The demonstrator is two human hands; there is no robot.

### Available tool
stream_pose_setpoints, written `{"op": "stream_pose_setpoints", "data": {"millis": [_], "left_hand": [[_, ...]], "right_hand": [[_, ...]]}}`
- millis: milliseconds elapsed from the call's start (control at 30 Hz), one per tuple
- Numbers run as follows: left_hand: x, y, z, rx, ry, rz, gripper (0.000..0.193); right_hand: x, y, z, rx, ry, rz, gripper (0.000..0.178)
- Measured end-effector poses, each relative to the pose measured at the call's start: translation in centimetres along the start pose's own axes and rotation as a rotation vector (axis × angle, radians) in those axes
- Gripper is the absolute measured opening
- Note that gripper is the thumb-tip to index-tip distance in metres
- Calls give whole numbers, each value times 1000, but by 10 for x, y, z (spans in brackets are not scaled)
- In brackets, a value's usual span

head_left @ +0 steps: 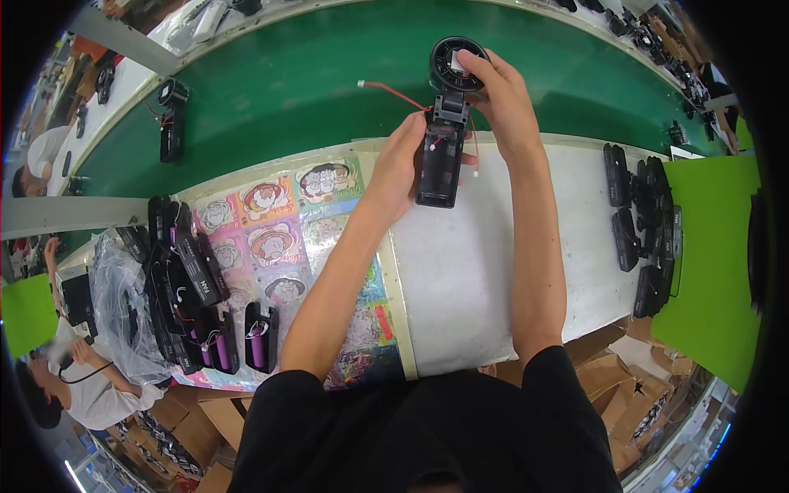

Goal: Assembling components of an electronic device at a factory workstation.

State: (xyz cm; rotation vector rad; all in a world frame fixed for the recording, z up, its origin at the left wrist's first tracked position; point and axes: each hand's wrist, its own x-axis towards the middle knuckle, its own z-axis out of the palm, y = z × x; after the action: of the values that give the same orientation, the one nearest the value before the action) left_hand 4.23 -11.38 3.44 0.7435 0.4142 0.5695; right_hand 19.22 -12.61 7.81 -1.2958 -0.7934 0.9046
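Note:
A black handheld fan (441, 172) is held over the near edge of the green belt, its round head up and its handle pointing toward me. The handle is open on the side facing up and looks hollow. My left hand (400, 167) is closed around the left side of the handle. My right hand (503, 97) grips the round fan head (444, 72), the thumb lying on a small pale square piece at its middle. One red wire (388, 88) with a white connector sticks out to the left. A second thin wire (474, 144) hangs on the right.
Another fan body (170, 131) lies on the green belt (279, 90) at left. Black casings (168, 279), some with purple batteries (258, 347), are piled beside a clear plastic bag (119, 304). More casings (649, 222) lie right, near a green panel (707, 255). People work at left.

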Motion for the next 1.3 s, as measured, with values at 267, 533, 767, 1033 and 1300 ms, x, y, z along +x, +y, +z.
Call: {"op": "stream_pose_setpoints", "data": {"millis": [267,533,767,1033,1300], "left_hand": [[2,-11,-4,62,-2,148,37],[4,-12,-7,97,46,115,32],[-1,-7,2,166,74,177,28],[0,-2,-1,216,94,224,24],[6,1,-22,343,231,179,27]], "right_hand": [[-2,7,4,-150,-14,-25,32],[-1,7,1,-168,-110,-58,34],[-7,1,7,-168,-163,-26,33],[-5,6,7,-129,-171,-155,40],[-8,1,8,-155,-216,-29,64]]}}
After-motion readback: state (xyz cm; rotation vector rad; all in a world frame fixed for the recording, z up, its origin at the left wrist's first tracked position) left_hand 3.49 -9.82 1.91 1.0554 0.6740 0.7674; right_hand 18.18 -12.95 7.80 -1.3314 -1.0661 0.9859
